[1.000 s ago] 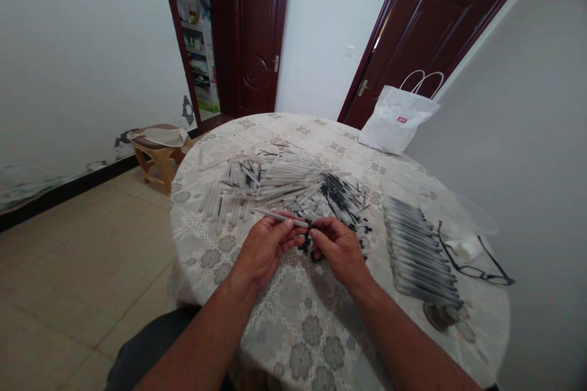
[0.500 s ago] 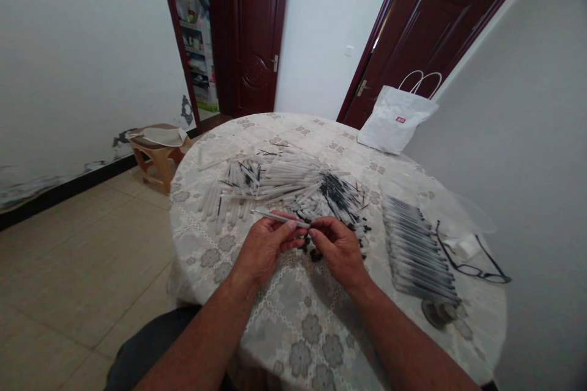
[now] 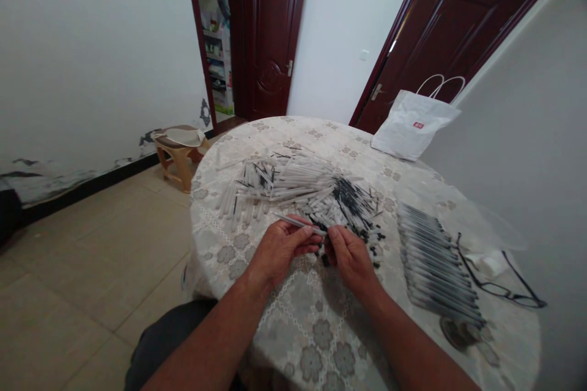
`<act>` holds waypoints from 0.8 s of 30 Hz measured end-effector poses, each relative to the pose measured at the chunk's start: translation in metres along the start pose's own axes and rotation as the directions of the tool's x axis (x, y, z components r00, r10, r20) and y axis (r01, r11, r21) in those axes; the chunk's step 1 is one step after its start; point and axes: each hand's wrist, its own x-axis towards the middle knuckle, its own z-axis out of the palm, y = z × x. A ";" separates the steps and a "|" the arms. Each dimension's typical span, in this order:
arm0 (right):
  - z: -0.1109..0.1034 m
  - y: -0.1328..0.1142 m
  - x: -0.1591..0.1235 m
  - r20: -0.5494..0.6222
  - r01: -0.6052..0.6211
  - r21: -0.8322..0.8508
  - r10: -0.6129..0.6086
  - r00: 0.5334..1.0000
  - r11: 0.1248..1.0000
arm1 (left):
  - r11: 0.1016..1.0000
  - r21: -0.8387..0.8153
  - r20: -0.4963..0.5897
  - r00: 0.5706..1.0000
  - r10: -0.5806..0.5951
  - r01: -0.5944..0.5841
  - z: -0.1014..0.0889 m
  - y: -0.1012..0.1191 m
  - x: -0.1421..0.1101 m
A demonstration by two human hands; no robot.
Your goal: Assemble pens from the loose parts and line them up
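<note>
My left hand (image 3: 287,244) is closed round a slim pale pen (image 3: 291,220), which points up and to the left over the table. At the pen's right end the fingers of my right hand (image 3: 351,253) are pinched together; they hide the tip there. Just beyond my hands lies a heap of whitish pen barrels (image 3: 298,180), with a bunch of thin black pen parts (image 3: 351,198) on its right side. Small black pieces (image 3: 376,237) are scattered beside and beneath my right hand.
To the right, a row of pens with dark ends (image 3: 438,263) lies near eyeglasses (image 3: 499,290) and a small round object (image 3: 458,333). A white paper bag (image 3: 415,125) stands at the back of the round table with its patterned cloth (image 3: 316,342). A stool (image 3: 178,156) is at left.
The camera has turned slightly left, so everything sits further right in view. My right fingers have closed more tightly at the pen's end. The left hand keeps its hold.
</note>
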 end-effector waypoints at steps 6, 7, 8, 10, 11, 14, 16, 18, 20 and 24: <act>-0.004 -0.005 -0.003 -0.013 0.111 -0.124 -0.113 0.993 0.986 | 1.000 -0.028 0.004 1.000 0.011 -0.011 0.000 0.002 -0.001; -0.004 -0.006 -0.003 -0.007 0.116 -0.140 -0.118 0.993 0.983 | 1.000 -0.027 0.011 1.000 0.007 -0.007 0.000 0.002 -0.001; -0.004 -0.006 -0.003 0.003 0.114 -0.141 -0.115 0.993 0.983 | 1.000 -0.024 0.018 1.000 0.002 -0.001 0.000 0.002 -0.002; -0.002 -0.005 -0.003 0.033 0.093 -0.115 -0.090 0.995 0.989 | 1.000 -0.016 0.030 1.000 -0.006 0.007 0.000 0.002 -0.002; -0.002 -0.004 -0.003 0.044 0.082 -0.093 -0.078 0.996 0.992 | 1.000 -0.012 0.035 0.999 -0.008 0.008 0.000 0.002 -0.002; -0.003 -0.002 -0.003 0.031 0.064 -0.036 -0.063 0.998 0.997 | 1.000 0.001 0.028 1.000 -0.001 0.001 -0.001 0.001 -0.001; -0.005 -0.002 -0.003 0.012 0.092 -0.072 -0.091 0.996 0.993 | 1.000 0.003 0.014 1.000 0.008 -0.008 -0.002 0.000 0.000; -0.005 -0.002 -0.003 0.009 0.126 -0.146 -0.126 0.992 0.981 | 1.000 -0.002 0.002 1.000 0.012 -0.012 -0.002 0.001 0.001; -0.004 -0.002 -0.002 0.028 0.145 -0.188 -0.142 0.989 0.972 | 1.000 -0.005 0.006 1.000 0.009 -0.009 -0.001 0.002 0.001; -0.002 0.000 -0.002 0.059 0.101 -0.096 -0.095 0.994 0.990 | 1.000 0.009 0.019 1.000 0.001 -0.001 -0.001 0.004 0.000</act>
